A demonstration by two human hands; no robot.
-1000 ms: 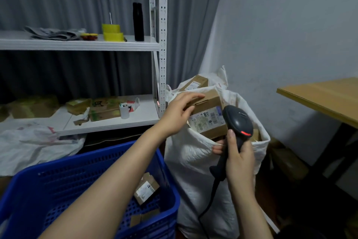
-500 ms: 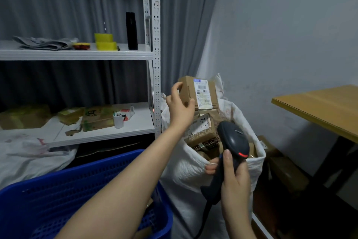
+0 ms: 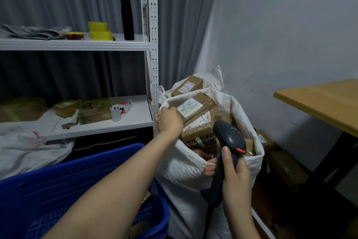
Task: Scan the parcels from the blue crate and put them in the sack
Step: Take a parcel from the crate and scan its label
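Observation:
A white sack (image 3: 186, 173) stands open in the middle, filled with several cardboard parcels. My left hand (image 3: 169, 121) grips the near end of a flat brown parcel with a white label (image 3: 195, 106), which lies on top of the pile at the sack's mouth. My right hand (image 3: 233, 174) holds a dark barcode scanner (image 3: 229, 139) by its handle, and its fingertips pinch the sack's front rim. The blue crate (image 3: 64, 184) fills the lower left; my left forearm hides most of its inside.
A white metal shelf unit (image 3: 153, 64) stands at the left with boxes, a white cup, yellow tape rolls and a black bottle. Another white sack (image 3: 25, 151) lies at the left. A wooden table (image 3: 321, 101) juts in at the right. More boxes sit beside the sack.
My left hand has lowered the labelled parcel from above the sack onto the pile inside. The right hand with the scanner has stayed at the sack's rim.

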